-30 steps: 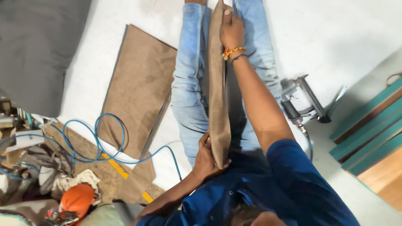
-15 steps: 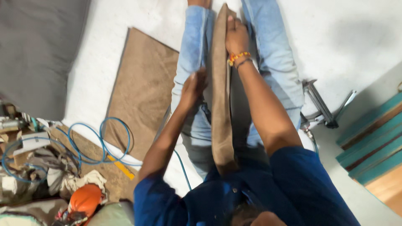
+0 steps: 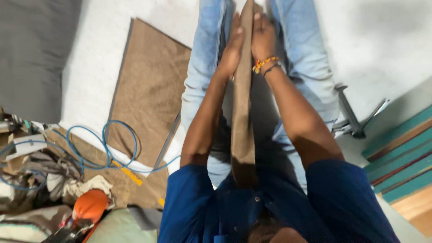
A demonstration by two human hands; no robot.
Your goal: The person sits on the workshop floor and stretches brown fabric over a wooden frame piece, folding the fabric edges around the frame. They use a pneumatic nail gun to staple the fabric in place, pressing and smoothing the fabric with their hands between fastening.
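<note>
Brown fabric strip (image 3: 243,112) between both hands

- The brown strip (image 3: 243,112) runs off the top edge, so its far end is out of view; its near end sinks into shadow against the blue shirt (image 3: 234,207).
- The left hand (image 3: 231,47) and right hand (image 3: 263,38) press the strip from either side; their palms are hidden against it.
- Both legs in jeans (image 3: 202,76) are cut off at the top edge.
- The metal tool (image 3: 355,121) is partly hidden behind the right leg; its kind cannot be told.
- The heap (image 3: 40,166) at the left is blurred and cut by the edge.
- The blue hose (image 3: 119,144) disappears into that heap.
</note>
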